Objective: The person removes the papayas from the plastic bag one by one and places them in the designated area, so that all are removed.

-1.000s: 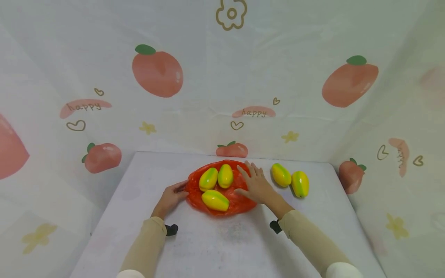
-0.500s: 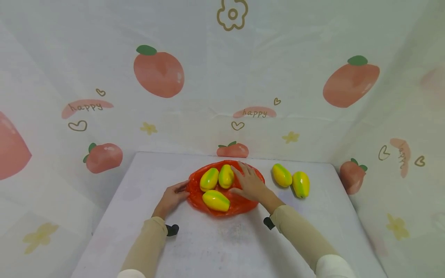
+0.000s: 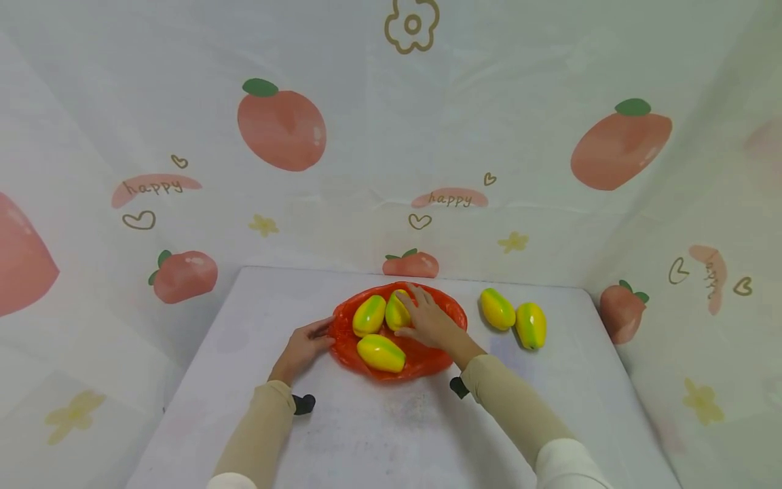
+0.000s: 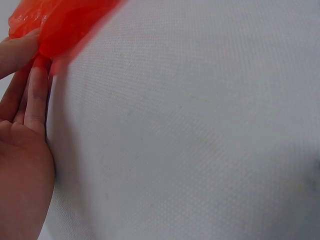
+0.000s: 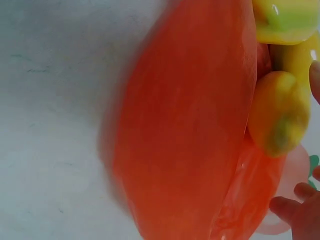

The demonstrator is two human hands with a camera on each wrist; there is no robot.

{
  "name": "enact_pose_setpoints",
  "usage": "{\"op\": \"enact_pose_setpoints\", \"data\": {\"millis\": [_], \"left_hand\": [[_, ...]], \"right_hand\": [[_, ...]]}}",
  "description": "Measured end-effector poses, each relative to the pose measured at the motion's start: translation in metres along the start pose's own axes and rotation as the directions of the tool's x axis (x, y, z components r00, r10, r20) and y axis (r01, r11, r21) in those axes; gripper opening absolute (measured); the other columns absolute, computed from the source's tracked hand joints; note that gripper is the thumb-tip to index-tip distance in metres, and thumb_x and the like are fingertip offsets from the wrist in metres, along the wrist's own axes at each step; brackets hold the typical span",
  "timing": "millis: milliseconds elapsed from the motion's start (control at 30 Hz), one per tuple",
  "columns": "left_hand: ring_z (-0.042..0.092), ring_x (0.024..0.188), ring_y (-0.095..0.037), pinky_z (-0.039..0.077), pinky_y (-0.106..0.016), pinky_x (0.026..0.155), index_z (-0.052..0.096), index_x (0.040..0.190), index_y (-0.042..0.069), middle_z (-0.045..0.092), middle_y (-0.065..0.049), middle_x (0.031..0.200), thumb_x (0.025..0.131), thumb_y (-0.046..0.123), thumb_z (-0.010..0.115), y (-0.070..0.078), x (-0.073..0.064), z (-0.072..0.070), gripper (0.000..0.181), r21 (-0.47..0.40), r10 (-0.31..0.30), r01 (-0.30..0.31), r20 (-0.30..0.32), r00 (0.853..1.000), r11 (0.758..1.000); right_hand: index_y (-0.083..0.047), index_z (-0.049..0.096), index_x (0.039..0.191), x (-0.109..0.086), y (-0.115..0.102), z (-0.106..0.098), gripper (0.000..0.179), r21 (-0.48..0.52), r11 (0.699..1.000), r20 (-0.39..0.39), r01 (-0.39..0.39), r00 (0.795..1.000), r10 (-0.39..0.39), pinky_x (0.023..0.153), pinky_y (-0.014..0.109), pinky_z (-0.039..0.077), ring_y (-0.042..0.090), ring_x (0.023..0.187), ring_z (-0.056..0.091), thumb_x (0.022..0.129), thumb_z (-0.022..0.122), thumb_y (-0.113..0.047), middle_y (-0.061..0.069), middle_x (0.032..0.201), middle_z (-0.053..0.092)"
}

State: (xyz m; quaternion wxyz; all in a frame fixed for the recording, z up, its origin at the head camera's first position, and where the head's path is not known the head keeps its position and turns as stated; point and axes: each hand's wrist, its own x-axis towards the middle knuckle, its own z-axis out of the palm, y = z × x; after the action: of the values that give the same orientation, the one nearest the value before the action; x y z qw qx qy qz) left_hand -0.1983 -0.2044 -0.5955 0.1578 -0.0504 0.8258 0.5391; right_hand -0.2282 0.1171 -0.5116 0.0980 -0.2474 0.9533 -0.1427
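the red plastic bag [image 3: 423,354] lies spread on the worktop [image 3: 379,435], its opening facing up and its long axis running side to side. at its left edge the left hand [image 3: 303,348] pinches the plastic between thumb and fingers. the right hand [image 3: 432,324] is over the bag, fingers spread apart, reaching over the right side of the back right fruit [image 3: 394,314]; whether they touch it i cannot tell. that yellow-and-green fruit points its long axis toward the back wall [image 3: 360,231]. beside it the back left fruit [image 3: 369,315] leans, far end tipped rightward, while the front fruit [image 3: 381,353] lies crosswise, right end a little nearer the person. two loose fruits [image 3: 497,310] sit on the worktop to the right of the bag. compared with a second ago, the right hand has moved left from the bag's right edge; the left hand, bag and fruits look the same.
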Motion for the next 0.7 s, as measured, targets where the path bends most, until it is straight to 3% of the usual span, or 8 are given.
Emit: {"op": "enact_pose_setpoints", "data": {"millis": [267, 533, 700], "left_hand": [[0.049, 0.144, -0.031, 0.041, -0.052, 0.12, 0.053, 0.15, 0.03, 0.055, -0.006, 0.153, 0.098, 0.022, 0.065, 0.0, -0.001, 0.0, 0.054, -0.001, 0.02, -0.02, 0.0, 1.0, 1.0], [0.048, 0.145, -0.031, 0.042, -0.052, 0.119, 0.052, 0.15, 0.031, 0.054, -0.006, 0.154, 0.099, 0.023, 0.064, 0.002, -0.004, -0.001, 0.053, -0.003, 0.02, -0.02, 0.001, 1.0, 1.0], [0.048, 0.145, -0.032, 0.042, -0.052, 0.119, 0.052, 0.15, 0.031, 0.054, -0.006, 0.154, 0.099, 0.022, 0.064, 0.003, -0.004, 0.001, 0.053, -0.005, 0.014, -0.014, 0.001, 1.0, 1.0]], "right_hand": [[-0.025, 0.02, 0.163, 0.011, -0.001, 0.006, 0.089, 0.046, 0.997, 0.036, -0.057, 0.998, 0.056, 0.108, 0.051, 0.053, 0.039, 0.155, 0.026, 0.093, 0.07, -0.047, 0.011, 0.172, 0.01], [-0.026, 0.021, 0.163, 0.015, -0.006, 0.007, 0.088, 0.105, 0.99, 0.087, -0.097, 0.992, 0.088, 0.116, 0.064, 0.04, 0.04, 0.155, 0.027, 0.093, 0.071, -0.044, 0.011, 0.172, 0.01], [-0.028, 0.021, 0.163, 0.016, -0.008, 0.011, 0.087, 0.121, 0.986, 0.106, -0.114, 0.989, 0.102, 0.113, 0.066, 0.042, 0.042, 0.155, 0.026, 0.093, 0.071, -0.043, 0.011, 0.172, 0.01]]}}
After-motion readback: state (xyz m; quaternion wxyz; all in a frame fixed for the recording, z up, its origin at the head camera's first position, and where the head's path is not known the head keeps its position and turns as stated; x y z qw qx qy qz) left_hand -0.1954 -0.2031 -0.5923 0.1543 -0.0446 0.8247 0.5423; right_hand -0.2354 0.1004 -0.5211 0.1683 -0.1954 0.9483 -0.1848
